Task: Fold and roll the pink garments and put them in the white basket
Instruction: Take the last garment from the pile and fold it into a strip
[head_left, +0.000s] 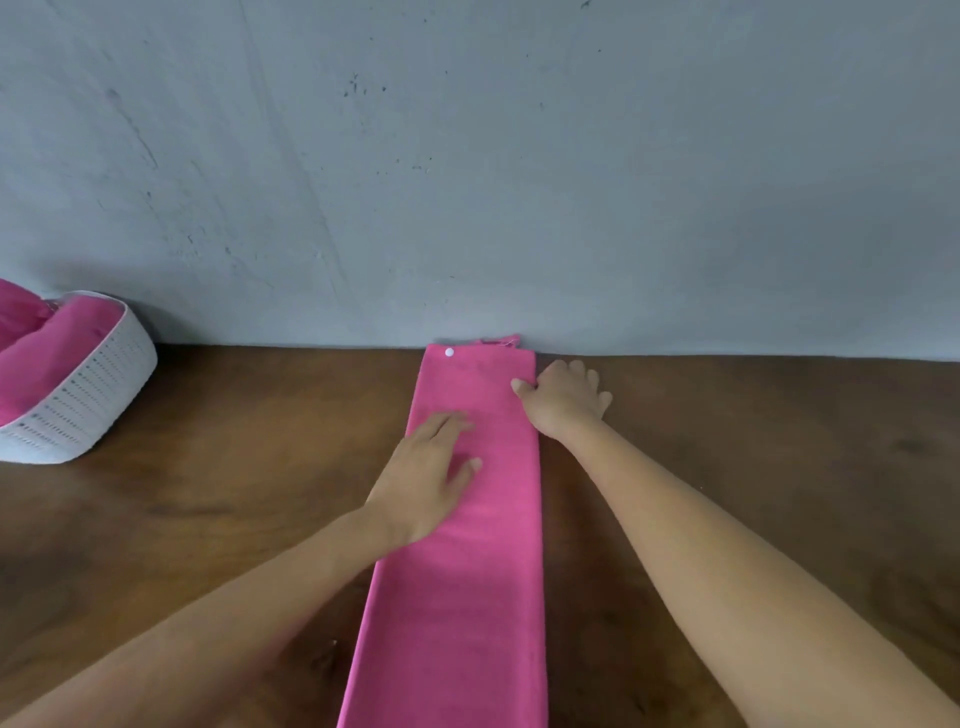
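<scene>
A pink garment (467, 571) lies folded into a long narrow strip on the brown wooden table, running from the near edge to the wall, with a white button near its far end. My left hand (426, 478) rests flat on the strip with straight fingers. My right hand (563, 402) sits at the strip's right edge near the far end, its thumb on the cloth and its fingers on the table beside it. The white basket (98, 395) stands at the far left and holds pink cloth (47, 353).
A grey wall (467, 156) rises directly behind the table's far edge. Bare wooden tabletop (753, 441) stretches to the right of the strip and between the strip and the basket.
</scene>
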